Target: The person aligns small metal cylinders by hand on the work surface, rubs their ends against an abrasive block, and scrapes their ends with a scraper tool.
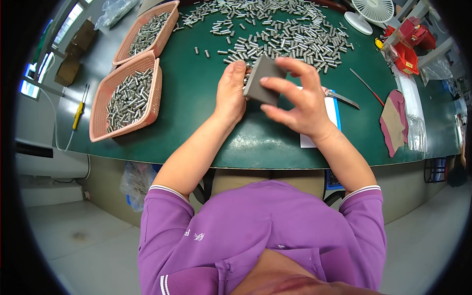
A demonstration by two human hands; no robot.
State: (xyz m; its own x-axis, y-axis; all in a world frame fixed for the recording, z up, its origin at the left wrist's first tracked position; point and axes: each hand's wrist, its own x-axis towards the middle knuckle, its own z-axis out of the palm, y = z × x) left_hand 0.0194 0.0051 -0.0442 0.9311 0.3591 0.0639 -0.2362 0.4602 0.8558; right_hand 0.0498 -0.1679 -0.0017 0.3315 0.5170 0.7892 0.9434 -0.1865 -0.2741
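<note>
In front of my chest, over the green table, my right hand (307, 101) grips a flat grey rectangular block (265, 81) between thumb and fingers, tilted on edge. My left hand (230, 93) is closed beside the block's left side, its thumb pointing up. A few shiny metal pins (247, 77) show between that thumb and the block, seemingly held in the left hand. The block hides the left fingertips and most of what they hold. Just beyond both hands, a wide pile of short metal pins (290, 46) is spread over the table.
Two pink plastic baskets, a near one (156, 98) and a far one (118, 55), hold more pins at the left. A yellow-handled tool (77, 115) lies beyond them. On the right are a metal caliper (346, 100), a cloth (394, 123), a red bin (406, 59) and a white fan (372, 11).
</note>
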